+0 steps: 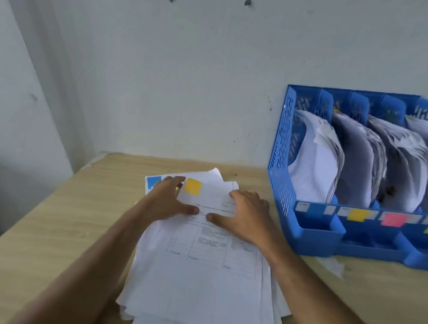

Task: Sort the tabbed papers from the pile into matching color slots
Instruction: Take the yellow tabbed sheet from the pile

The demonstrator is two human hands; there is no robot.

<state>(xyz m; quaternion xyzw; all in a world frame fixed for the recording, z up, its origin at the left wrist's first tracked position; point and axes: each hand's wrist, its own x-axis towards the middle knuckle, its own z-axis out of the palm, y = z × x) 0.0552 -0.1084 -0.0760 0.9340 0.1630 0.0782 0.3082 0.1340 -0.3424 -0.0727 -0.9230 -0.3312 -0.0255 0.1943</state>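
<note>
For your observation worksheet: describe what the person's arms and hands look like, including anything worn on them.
Both forearms are bare, with no sleeves in view. The left hand and right hand wear no gloves, and no rings, watch or markings show.

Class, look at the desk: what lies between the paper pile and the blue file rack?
Head view: only bare wooden desk separates paper pile from blue file rack.

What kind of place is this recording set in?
Probably an office or study desk: a wooden table pushed against a plain wall, a blue file rack with colour-labelled slots, and a pile of printed papers under both hands.
</note>
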